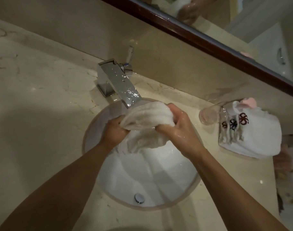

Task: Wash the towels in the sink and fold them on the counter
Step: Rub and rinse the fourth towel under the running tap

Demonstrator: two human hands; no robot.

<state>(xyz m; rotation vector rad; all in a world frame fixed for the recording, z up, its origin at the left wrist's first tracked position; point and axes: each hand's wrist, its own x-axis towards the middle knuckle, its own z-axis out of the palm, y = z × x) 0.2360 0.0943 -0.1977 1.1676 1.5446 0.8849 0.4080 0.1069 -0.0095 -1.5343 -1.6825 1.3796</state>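
A person's two bare forearms reach forward over a round white sink (184, 184) set into a pale marble desk (42, 105). Both hands hold one white towel (145, 120) bunched up above the far half of the basin, just under the spout of a square chrome faucet (119, 80). The left hand (115, 130) has a closed grip on the towel's left end, fingers curled into the cloth. The right hand (179, 124) has a closed grip on the right end, thumb and fingers wrapped around the fabric; its skin looks wet and shiny. Part of the towel hangs down between the hands toward the basin. A metal drain plug (139, 198) sits near the front of the sink.

On the desk to the right of the sink lies a stack of folded white towels (252, 135) with dark embroidered emblems along the near edge; something pink peeks out at its back. A clear drinking glass (209, 115) stands just left of the stack. A mirror with a dark wooden frame (209, 42) runs along the wall behind, reflecting the hands and towel at the top.
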